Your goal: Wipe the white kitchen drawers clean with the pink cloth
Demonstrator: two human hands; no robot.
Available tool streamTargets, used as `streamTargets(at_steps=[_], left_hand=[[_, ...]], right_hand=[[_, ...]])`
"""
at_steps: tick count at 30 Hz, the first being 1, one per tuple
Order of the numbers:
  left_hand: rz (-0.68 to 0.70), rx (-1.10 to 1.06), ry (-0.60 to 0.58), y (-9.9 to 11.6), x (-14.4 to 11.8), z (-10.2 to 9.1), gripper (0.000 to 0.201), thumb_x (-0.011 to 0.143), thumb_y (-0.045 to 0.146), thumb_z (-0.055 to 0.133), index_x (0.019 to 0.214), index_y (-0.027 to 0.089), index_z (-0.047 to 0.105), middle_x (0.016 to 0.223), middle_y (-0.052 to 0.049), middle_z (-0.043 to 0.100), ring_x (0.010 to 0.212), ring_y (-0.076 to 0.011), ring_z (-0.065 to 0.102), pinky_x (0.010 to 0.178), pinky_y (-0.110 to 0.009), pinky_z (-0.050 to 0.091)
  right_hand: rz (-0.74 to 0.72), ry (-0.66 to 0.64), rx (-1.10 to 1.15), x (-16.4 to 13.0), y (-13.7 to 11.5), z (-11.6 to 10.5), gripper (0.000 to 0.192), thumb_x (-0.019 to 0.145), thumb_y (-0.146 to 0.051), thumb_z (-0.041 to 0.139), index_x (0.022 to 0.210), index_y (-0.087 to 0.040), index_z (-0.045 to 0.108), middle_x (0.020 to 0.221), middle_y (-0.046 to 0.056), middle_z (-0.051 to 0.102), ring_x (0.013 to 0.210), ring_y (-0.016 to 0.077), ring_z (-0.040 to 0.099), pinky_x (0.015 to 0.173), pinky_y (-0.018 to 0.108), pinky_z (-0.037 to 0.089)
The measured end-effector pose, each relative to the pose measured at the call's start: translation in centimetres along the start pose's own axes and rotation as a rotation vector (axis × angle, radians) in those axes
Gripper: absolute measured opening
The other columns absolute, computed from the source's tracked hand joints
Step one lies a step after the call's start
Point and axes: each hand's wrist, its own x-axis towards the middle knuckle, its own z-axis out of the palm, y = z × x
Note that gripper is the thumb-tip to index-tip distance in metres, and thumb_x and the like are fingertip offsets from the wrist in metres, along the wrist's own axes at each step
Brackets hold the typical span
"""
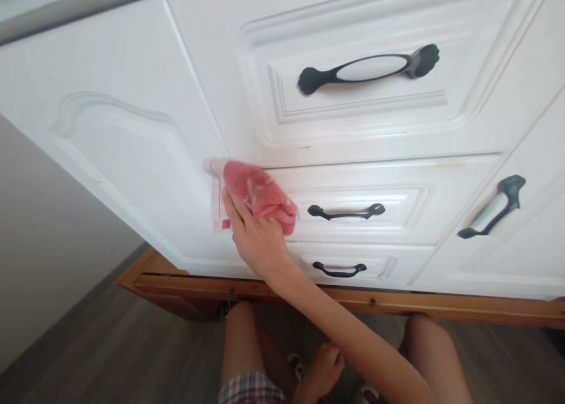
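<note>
My right hand (260,242) presses a bunched pink-red cloth (260,192) against the white cabinet front (247,127), over the seam between the left door and the drawers. Its fingers lie over the cloth, partly sunk in it. A pale flap with red lines and a small red square (226,223) shows left of the fingers; I cannot tell whether it belongs to the cloth. Just right of the cloth is the middle drawer's dark handle (346,213). Low down between my knees, my left hand (324,366) is curled closed, apart from the cabinet.
The top drawer has a large dark handle with a white inset (368,69). Below it is the bottom drawer's handle (339,270), and a door handle (492,210) sits at right. A wooden ledge (353,298) runs under the cabinet. My knees (241,327) are close to it.
</note>
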Motion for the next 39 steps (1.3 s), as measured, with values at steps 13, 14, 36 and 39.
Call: streamTargets(at_steps=[13, 14, 36, 39], left_hand=[[-0.068, 0.14, -0.062, -0.9, 0.7, 0.6, 0.041, 0.103, 0.027, 0.046, 0.127, 0.019, 0.078, 0.133, -0.012, 0.076, 0.132, -0.0272, 0.065, 0.114, -0.037, 0.045], [-0.061, 0.141, -0.072, -0.8, 0.8, 0.7, 0.04, 0.104, 0.028, 0.047, 0.126, 0.021, 0.079, 0.132, -0.01, 0.077, 0.131, -0.0265, 0.066, 0.114, -0.037, 0.045], [-0.168, 0.254, -0.223, -4.3, 2.4, 2.4, 0.037, 0.1, 0.026, 0.055, 0.129, 0.025, 0.078, 0.135, -0.013, 0.075, 0.132, -0.0322, 0.068, 0.113, -0.043, 0.05], [-0.188, 0.266, -0.238, -4.4, 2.6, 2.0, 0.041, 0.098, 0.023, 0.055, 0.132, 0.023, 0.077, 0.138, -0.014, 0.074, 0.136, -0.0337, 0.066, 0.114, -0.045, 0.049]], right_hand=[[0.282, -0.065, -0.438, -18.0, 13.5, -1.8, 0.054, 0.102, -0.037, 0.058, 0.155, -0.027, 0.063, 0.142, 0.018, 0.069, 0.142, 0.0489, 0.052, 0.106, 0.064, 0.052], [0.298, 0.017, -0.5, -18.9, 15.2, -2.4, 0.056, 0.102, -0.039, 0.058, 0.156, -0.023, 0.061, 0.143, 0.021, 0.067, 0.144, 0.0513, 0.048, 0.11, 0.069, 0.047], [0.263, 0.22, -0.484, -18.3, 19.4, -10.3, 0.09, 0.103, -0.035, 0.063, 0.178, -0.023, 0.014, 0.181, 0.02, 0.018, 0.168, 0.0474, 0.016, 0.124, 0.068, 0.037], [0.241, 0.19, -0.426, -20.1, 18.2, -8.8, 0.088, 0.101, -0.017, 0.059, 0.177, -0.025, 0.015, 0.179, 0.016, 0.027, 0.17, 0.0412, 0.014, 0.126, 0.065, 0.038]])
